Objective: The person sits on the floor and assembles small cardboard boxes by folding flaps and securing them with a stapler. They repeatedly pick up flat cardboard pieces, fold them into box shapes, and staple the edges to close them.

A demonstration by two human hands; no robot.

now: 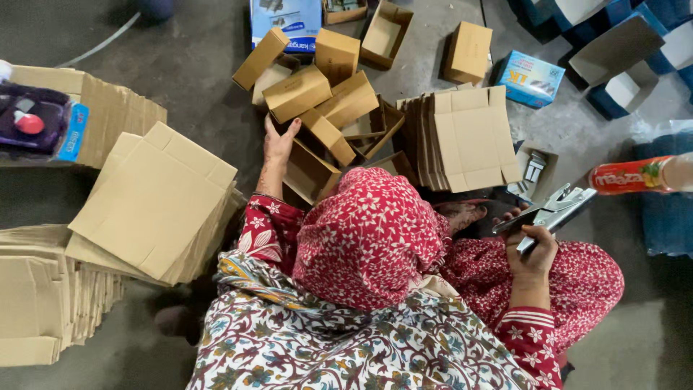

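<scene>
Small blue printed box [530,78] right of brown cartons [317,94].

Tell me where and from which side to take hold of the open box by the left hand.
Probably by its near side wall, coming from above. The open box lies mouth-up at the edge of the pile of made boxes, so that wall's rim is free to pinch. The left hand already rests just beside it; the right hand is busy with the metal stapler.

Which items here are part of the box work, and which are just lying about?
In use:
- left hand on an open cardboard box
- right hand holding a metal stapler
- pile of made-up boxes
- flat carton blanks
- stacks of flat cardboard

Lying about:
- drink bottle
- blue printed box
- purple tray
</scene>
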